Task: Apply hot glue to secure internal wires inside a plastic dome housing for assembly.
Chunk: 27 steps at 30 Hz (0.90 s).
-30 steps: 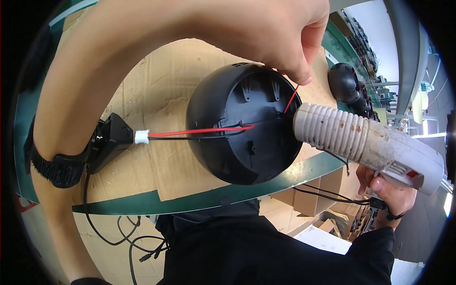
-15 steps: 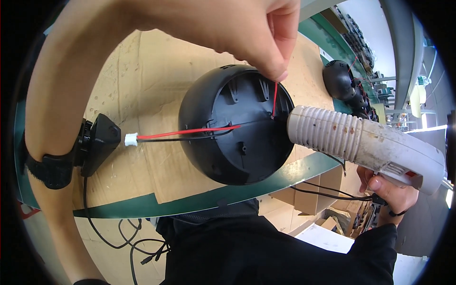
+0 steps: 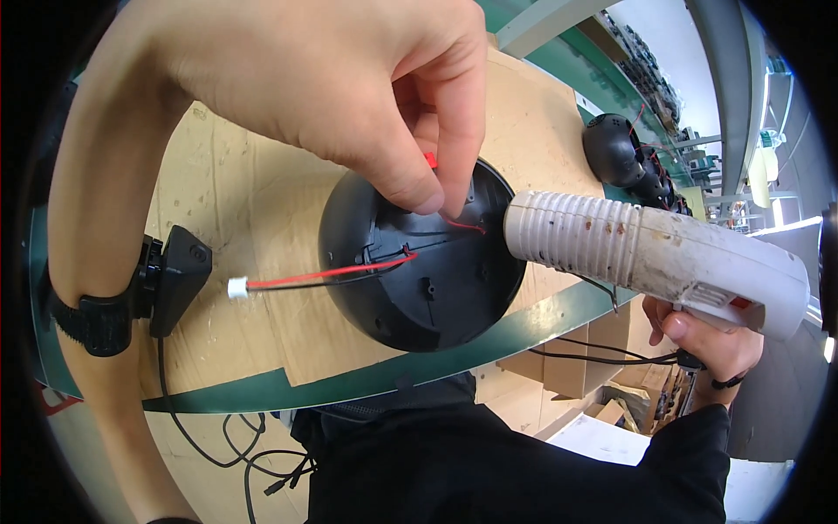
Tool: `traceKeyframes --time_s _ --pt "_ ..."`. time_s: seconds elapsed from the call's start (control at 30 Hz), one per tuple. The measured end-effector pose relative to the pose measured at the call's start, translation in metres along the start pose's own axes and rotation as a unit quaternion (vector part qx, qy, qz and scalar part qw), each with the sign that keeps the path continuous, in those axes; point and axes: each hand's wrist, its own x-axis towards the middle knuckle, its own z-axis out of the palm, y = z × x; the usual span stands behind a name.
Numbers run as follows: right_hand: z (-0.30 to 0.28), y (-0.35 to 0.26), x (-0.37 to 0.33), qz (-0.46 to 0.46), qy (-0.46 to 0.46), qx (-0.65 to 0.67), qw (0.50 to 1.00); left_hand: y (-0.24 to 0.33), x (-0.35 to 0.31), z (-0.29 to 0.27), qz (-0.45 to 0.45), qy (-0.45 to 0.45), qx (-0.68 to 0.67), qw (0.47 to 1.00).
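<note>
A round black plastic shell [image 3: 471, 288] lies open side up on the cardboard. My left hand [image 3: 349, 96] reaches over it from the far side, thumb and forefinger pinched on a thin red wire [image 3: 467, 227] that runs down to the shell's inner wall. A small red piece [image 3: 430, 160] shows between the fingers. Red and black leads [image 3: 323, 275] come out of the shell leftward to a white connector [image 3: 237, 288]. At the right, my right hand [image 3: 716, 345] is closed under a dirty white heat gun [image 3: 655, 249], its ribbed nozzle at the shell's rim. The grip is partly hidden.
Cardboard [image 3: 236, 192] covers the green-edged bench [image 3: 349, 389]. More black shells [image 3: 615, 148] stand at the far right. A black device [image 3: 183, 279] is strapped to my left forearm, its cable hanging down. Below the bench are a cardboard box [image 3: 589, 358] and loose cables [image 3: 262, 454].
My left hand has moved left and nearer over the shell; the red wire, upright before, now slants leftward. The heat gun has shifted slightly left with my right hand.
</note>
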Motion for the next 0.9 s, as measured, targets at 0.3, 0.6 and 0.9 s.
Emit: traceKeyframes --time_s 0.3,0.6,0.9 --pt "0.000 -0.014 0.008 0.055 -0.024 -0.018 0.998 0.003 -0.005 0.000 -0.015 0.003 0.002 1.000" --pt "0.001 -0.014 0.004 0.013 -0.024 0.013 1.000 0.002 -0.003 0.001 -0.010 0.008 0.014 1.000" --pt "0.013 -0.013 0.016 0.168 -0.243 0.269 0.917 0.018 -0.003 -0.023 0.019 -0.111 -0.053 0.992"
